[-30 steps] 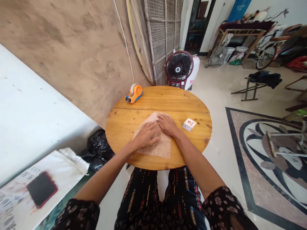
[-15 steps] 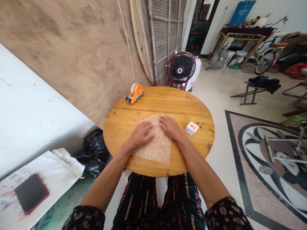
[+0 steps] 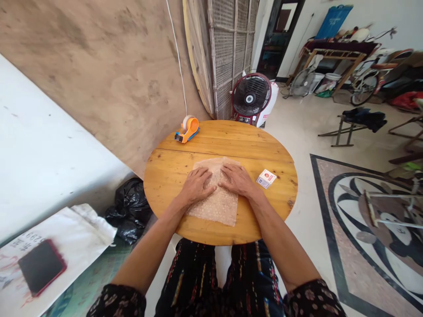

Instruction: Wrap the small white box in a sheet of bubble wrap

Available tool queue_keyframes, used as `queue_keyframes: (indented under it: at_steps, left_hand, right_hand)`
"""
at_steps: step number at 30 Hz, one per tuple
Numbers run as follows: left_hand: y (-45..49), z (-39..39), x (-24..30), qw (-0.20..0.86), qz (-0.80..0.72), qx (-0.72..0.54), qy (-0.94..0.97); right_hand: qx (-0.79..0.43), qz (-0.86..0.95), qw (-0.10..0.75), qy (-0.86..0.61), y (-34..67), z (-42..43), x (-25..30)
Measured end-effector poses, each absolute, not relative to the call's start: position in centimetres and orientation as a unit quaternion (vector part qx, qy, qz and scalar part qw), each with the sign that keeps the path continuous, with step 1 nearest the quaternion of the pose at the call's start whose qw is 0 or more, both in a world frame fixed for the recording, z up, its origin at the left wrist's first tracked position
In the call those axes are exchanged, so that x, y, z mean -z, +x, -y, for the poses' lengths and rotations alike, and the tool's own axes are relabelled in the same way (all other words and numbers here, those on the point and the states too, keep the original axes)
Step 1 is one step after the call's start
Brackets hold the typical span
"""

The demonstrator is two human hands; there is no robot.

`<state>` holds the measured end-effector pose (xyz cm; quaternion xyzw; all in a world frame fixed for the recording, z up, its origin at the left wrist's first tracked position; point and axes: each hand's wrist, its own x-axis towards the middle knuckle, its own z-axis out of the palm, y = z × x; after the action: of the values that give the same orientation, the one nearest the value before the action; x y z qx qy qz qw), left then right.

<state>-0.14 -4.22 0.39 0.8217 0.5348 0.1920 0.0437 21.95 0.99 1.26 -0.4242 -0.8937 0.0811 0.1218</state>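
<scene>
A sheet of bubble wrap (image 3: pixel 218 207) lies flat in the middle of a round wooden table (image 3: pixel 172 169). My left hand (image 3: pixel 197 186) rests palm down on its left half, fingers stretched out. My right hand (image 3: pixel 235 179) lies flat on its right half, fingers spread too. The two hands sit side by side, almost touching. A small white and red box (image 3: pixel 266 178) lies on the table just right of my right hand. An orange tape dispenser (image 3: pixel 188 128) stands at the table's far left edge.
A red-framed fan (image 3: pixel 250 96) stands on the floor behind the table. A black bag (image 3: pixel 130 209) lies by the wall at the left. A dark phone (image 3: pixel 41 266) rests on white paper at lower left. Stools, a bench and a bicycle fill the far right.
Both hands have slid slightly outward and toward me over the bubble wrap, flattening it. The box now lies flat rather than standing on edge.
</scene>
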Motion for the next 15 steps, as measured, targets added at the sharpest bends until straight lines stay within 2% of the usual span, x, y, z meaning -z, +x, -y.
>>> queue_keyframes:
  at_steps: [5, 10, 15]
  left_hand:
    - [-0.1, 4.2, 0.0, 0.036, -0.536, -0.184, 0.823]
    - [-0.6, 4.1, -0.4, 0.054, -0.541, -0.154, 0.825]
    - [-1.6, 3.1, -1.6, 0.073, -0.485, -0.098, 0.866]
  right_hand:
    - [-0.143, 0.892, 0.085, -0.420, 23.1, -1.6, -1.3]
    - [-0.185, 0.890, 0.086, -0.408, 23.9, -2.1, -1.3]
    - [-0.203, 0.888, 0.092, -0.403, 24.2, -2.5, -0.9]
